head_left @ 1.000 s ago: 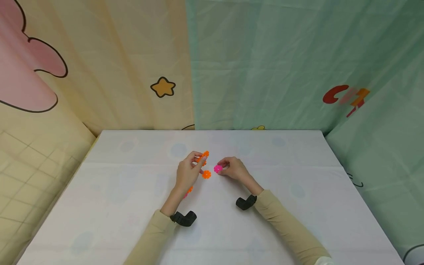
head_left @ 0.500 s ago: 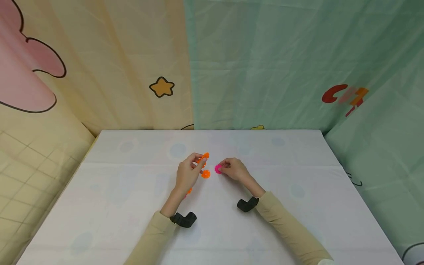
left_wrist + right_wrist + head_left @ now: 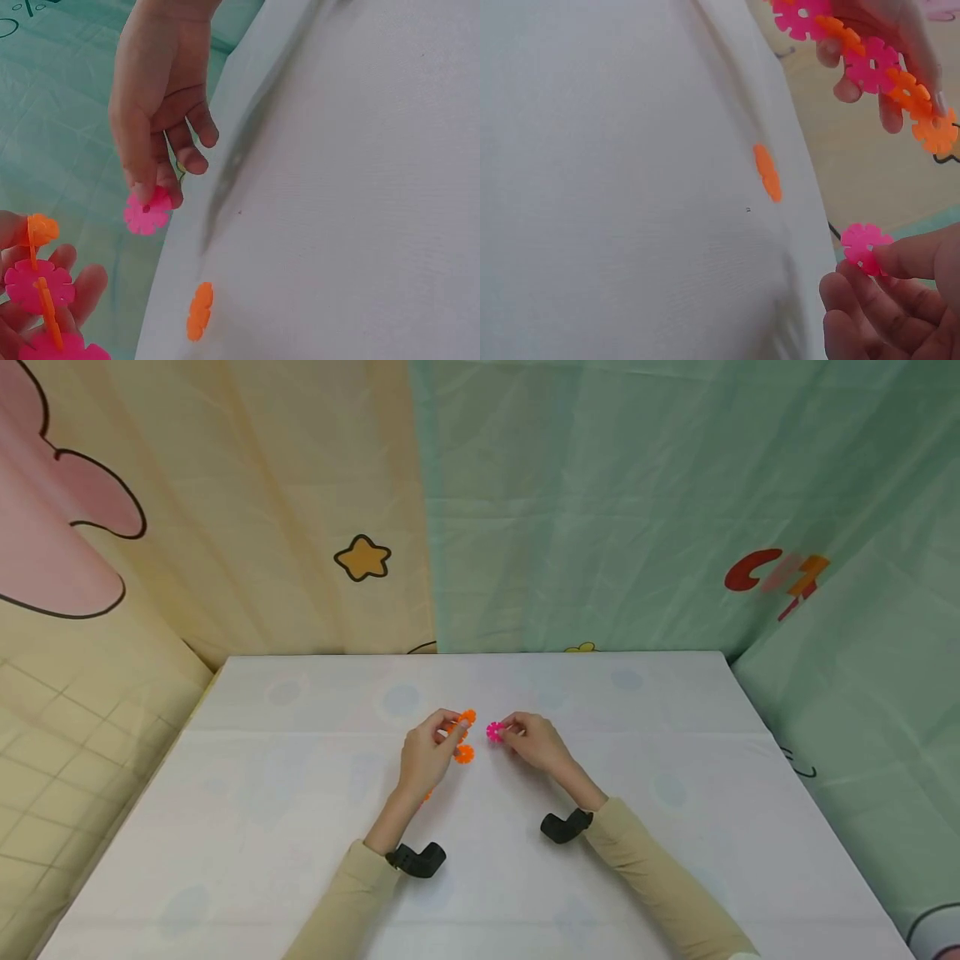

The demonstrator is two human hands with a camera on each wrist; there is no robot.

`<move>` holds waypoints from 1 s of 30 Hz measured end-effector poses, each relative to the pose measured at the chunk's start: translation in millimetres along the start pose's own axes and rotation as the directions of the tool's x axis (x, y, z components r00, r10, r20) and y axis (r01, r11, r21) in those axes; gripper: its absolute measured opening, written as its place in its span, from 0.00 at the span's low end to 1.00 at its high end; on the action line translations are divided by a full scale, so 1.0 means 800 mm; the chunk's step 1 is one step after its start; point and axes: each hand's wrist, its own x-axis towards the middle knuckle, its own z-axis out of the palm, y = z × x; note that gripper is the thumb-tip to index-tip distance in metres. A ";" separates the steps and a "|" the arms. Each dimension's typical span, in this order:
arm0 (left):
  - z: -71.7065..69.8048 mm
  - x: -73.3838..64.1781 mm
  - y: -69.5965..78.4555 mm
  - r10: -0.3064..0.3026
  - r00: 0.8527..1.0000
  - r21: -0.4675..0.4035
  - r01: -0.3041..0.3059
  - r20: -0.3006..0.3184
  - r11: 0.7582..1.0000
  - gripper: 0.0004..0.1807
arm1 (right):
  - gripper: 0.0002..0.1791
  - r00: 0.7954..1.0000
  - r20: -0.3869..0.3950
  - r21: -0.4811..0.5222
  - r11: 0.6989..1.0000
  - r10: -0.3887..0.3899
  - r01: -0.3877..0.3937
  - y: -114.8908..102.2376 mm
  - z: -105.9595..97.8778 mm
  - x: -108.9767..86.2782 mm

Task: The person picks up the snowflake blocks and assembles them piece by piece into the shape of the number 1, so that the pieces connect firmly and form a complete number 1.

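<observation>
My left hand [image 3: 423, 760] pinches the orange end of a chain [image 3: 859, 73] of interlocked snowflake discs, orange and pink by turns. The chain trails down along the palm, and in the head view the hand hides most of it. Between thumb and fingertips of my right hand [image 3: 542, 745] is a single pink snowflake disc [image 3: 492, 732], notched round its rim. It faces the chain's end across a small gap, not touching it. A loose orange snowflake disc [image 3: 465, 753] lies on the white tabletop just below that gap, as both wrist views also show.
A white cloth with pale spots covers the table [image 3: 300, 827]. Behind its far edge hang a yellow curtain [image 3: 300, 485] and a green curtain [image 3: 600, 485]. Each wrist bears a black camera mount [image 3: 417, 860].
My right hand has shifted slightly away from me, turning the pink disc a little and bringing it nearer the height of the chain's end. The left hand has hardly moved.
</observation>
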 end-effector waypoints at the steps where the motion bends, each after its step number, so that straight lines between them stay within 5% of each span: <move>1: 0.000 0.000 0.000 0.000 1.000 -0.001 0.000 0.003 1.000 0.10 | 0.10 1.000 -0.005 0.013 1.000 -0.003 0.003 -0.002 -0.001 -0.002; 11: 0.002 -0.006 0.004 -0.002 0.999 0.002 0.002 0.049 1.000 0.10 | 0.14 0.995 -0.067 0.123 0.989 -0.079 0.087 -0.015 -0.015 -0.014; 30: 0.011 -0.012 0.015 0.039 0.999 0.021 -0.040 0.038 0.999 0.06 | 0.14 0.970 -0.152 0.252 0.941 -0.191 0.225 -0.040 -0.035 -0.033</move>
